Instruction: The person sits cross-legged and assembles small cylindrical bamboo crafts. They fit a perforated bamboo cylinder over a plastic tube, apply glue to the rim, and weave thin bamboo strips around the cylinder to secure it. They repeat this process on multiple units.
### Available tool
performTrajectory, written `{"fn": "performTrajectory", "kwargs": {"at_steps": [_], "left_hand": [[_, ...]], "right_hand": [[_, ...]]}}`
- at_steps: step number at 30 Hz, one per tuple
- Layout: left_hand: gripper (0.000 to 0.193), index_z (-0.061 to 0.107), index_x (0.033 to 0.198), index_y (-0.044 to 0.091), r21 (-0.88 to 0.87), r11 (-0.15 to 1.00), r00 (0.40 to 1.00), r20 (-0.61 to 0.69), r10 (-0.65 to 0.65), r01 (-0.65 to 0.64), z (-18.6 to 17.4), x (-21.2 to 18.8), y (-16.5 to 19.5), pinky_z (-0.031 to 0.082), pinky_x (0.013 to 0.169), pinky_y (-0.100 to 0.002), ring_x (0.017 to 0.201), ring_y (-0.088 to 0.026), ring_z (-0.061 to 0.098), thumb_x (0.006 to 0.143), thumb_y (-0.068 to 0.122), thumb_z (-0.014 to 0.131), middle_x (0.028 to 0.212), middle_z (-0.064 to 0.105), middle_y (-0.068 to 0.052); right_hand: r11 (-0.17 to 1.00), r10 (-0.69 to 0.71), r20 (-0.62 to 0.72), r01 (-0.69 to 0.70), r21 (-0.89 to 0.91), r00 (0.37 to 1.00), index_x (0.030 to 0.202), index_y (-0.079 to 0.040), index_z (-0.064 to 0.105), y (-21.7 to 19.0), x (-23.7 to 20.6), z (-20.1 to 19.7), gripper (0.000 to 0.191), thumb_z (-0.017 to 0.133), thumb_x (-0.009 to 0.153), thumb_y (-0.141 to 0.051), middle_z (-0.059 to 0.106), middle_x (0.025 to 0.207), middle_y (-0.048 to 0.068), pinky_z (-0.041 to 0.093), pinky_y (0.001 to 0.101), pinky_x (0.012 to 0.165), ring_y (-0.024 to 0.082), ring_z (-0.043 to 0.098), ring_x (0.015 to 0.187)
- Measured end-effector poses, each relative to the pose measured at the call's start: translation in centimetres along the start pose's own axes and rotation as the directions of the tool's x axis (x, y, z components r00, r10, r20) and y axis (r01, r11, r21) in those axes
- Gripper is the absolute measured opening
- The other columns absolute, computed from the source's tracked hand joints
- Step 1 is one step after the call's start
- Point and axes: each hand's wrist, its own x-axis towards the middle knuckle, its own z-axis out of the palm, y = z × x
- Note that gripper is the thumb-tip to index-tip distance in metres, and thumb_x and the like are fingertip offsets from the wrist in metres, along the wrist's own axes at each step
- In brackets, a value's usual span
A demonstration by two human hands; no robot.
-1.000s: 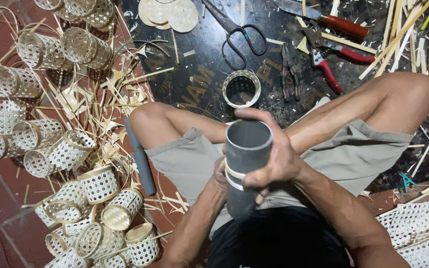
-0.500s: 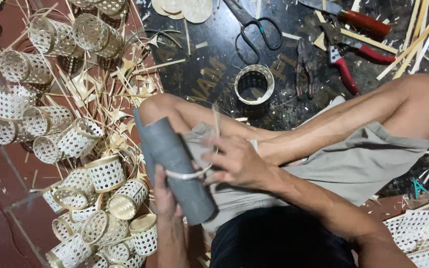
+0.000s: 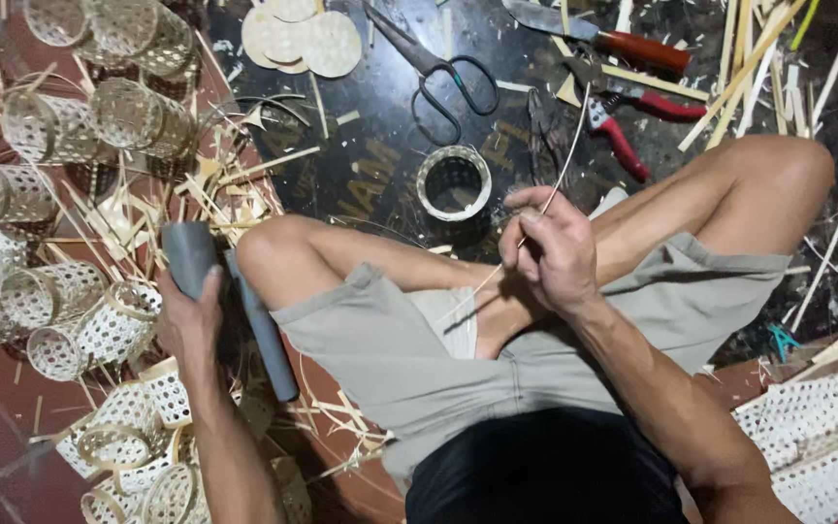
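Grey plastic pipe (image 3: 189,257), short length, lying in left hand (image 3: 189,325) out to the person's left side, fingers wrapping round its lower part, upper end pointing away toward the woven pieces. Second grey pipe (image 3: 262,330), longer and slimmer, lying on the floor just beside it, along the left thigh. Right hand (image 3: 552,254) sitting over the lap btwn the knees, fingers pinching narrow on a thin pale cane strip (image 3: 563,160); strip running up and away from the fingertips and trailing down across the shorts. Small woven ring (image 3: 453,181), open cylinder, standing on the dark mat (image 3: 380,146) just beyond the shins, apart from both hands. Black-handled scissors (image 3: 438,73) lying further out on same mat; red-handled pliers (image 3: 623,121) and red-handled knife (image 3: 608,34) to the right of them. Round flat discs (image 3: 303,39) stacking at mat's far edge. Woven open-weave baskets (image 3: 70,262), approx a dozen plus, crowding the red tile floor on left w/ loose splints scattered among them.
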Motion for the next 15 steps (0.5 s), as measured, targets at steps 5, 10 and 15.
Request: {"fn": "performTrajectory", "kwargs": {"at_steps": [5, 10, 15], "left_hand": [[0.078, 0.045, 0.144, 0.001, 0.081, 0.992, 0.994, 0.055, -0.098, 0.093, 2.3, 2.4, -0.7, 0.047, 0.094, -0.06, 0.108, -0.055, 0.063, 0.094, 0.056, 0.069, 0.118, 0.066, -0.036], [0.054, 0.06, 0.131, 0.001, 0.238, 0.969, 0.989, -0.112, 0.095, -0.066, 1.0, -1.5, 1.8, 0.051, 0.089, -0.054, 0.103, -0.045, 0.065, 0.099, 0.042, 0.075, 0.111, 0.069, -0.027], [0.052, 0.053, 0.146, 0.0, -0.871, 0.491, 0.815, 0.268, 0.514, -0.023, 1.5, -14.2, 11.2, 0.061, 0.086, -0.03, 0.099, -0.017, 0.073, 0.096, 0.012, 0.065, 0.121, 0.072, -0.011]], "right_hand": [[0.999, 0.041, -0.072, -0.041, 0.01, 0.997, 0.131, 0.004, 0.054, 0.3, 0.4, -2.1, 0.031, 0.043, 0.104, -0.005, 0.064, 0.078, 0.014, 0.038, 0.0221, 0.045, 0.012, 0.048, 0.049], [0.993, 0.107, -0.08, -0.102, 0.059, 0.991, 0.134, 0.002, 0.054, 0.4, 1.7, -2.3, 0.034, 0.045, 0.101, -0.006, 0.064, 0.077, 0.015, 0.039, 0.0237, 0.045, 0.014, 0.05, 0.048], [0.858, 0.3, 0.055, -0.295, 0.42, 0.952, 0.133, 0.001, 0.057, 1.6, 3.1, -1.0, 0.034, 0.05, 0.102, -0.01, 0.066, 0.084, 0.013, 0.045, 0.0268, 0.046, 0.013, 0.055, 0.052]]}}
